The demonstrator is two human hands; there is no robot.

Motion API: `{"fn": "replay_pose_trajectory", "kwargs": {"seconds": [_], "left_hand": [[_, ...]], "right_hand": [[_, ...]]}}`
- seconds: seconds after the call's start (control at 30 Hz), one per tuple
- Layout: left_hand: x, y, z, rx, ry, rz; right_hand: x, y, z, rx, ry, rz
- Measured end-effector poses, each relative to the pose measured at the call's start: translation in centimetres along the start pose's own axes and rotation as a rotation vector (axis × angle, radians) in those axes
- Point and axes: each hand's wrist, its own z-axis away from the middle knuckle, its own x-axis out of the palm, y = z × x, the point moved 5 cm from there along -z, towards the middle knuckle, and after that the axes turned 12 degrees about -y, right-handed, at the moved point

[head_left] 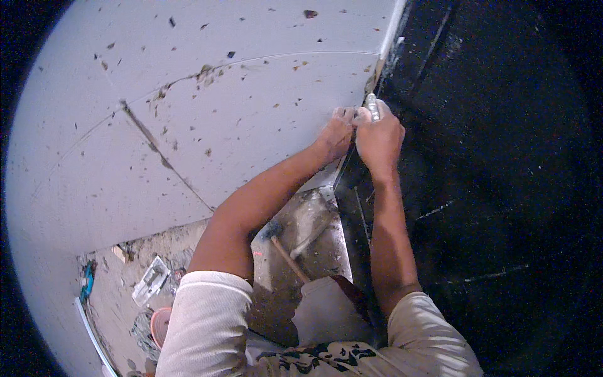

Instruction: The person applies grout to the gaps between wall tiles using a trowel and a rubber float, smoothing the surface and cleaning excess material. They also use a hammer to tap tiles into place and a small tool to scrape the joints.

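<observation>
Beside a vertical joint, my right hand (pixel 381 135) is closed around a slim tool with a pale, smeared handle (pixel 373 108). The tool's far end lies by the brownish gap in the joint; its exact kind is unclear. Just left of it, my left hand (pixel 339 129) rests at the white wall's edge with dusty fingers curled, touching or nearly touching the right thumb. Whatever those fingers pinch is hidden. A white trim strip (pixel 392 28) runs up the joint above both hands. White tiled wall (pixel 264 94) lies to the left, dark wall (pixel 490 157) to the right.
Below my arms, a mallet (pixel 290 257) with a wooden handle and dark head is on the dirty floor. At lower left are a white tray-like piece (pixel 151 281), an orange bucket (pixel 161 325), a teal item (pixel 88 279) and a long pale strip (pixel 94 336).
</observation>
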Motion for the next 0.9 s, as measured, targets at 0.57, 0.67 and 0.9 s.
{"fn": "replay_pose_trajectory", "kwargs": {"seconds": [0.57,0.67,0.9], "left_hand": [[-10.7,-7.3,65.3,-1.281,-0.088,0.547],[-15.0,-2.1,76.8,-1.710,-0.011,0.553],[-13.6,8.1,86.5,-1.960,-0.108,0.622]], "right_hand": [[0.9,8.9,-7.7,-0.400,-0.171,0.366],[1.6,8.1,-7.7,-0.111,-0.141,0.343],[0.0,12.2,-13.1,-0.507,-0.156,1.031]]}}
